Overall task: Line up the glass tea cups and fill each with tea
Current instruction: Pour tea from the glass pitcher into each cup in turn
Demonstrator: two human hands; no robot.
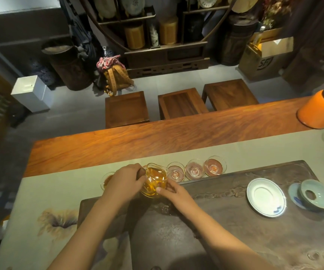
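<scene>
Both hands grasp the tea-filled pitcher at the tray's far edge, left hand on its handle side, right hand steadying its base, and the cups run rightward on the bench from its spout, one cup left behind the left hand.

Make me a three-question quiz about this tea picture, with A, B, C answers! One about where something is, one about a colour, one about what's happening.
1. Where is the white saucer?
A. on the dark tray
B. on a stool
C. on the floor

2. What colour is the tea in the glass pitcher?
A. green
B. amber
C. black

3. What is happening with the pitcher?
A. lying on its side
B. standing alone
C. held by both hands

Answers: 1 A, the saucer sits on the dark tray. 2 B, the liquid glows amber. 3 C, the left hand and right hand both touch it.
</scene>
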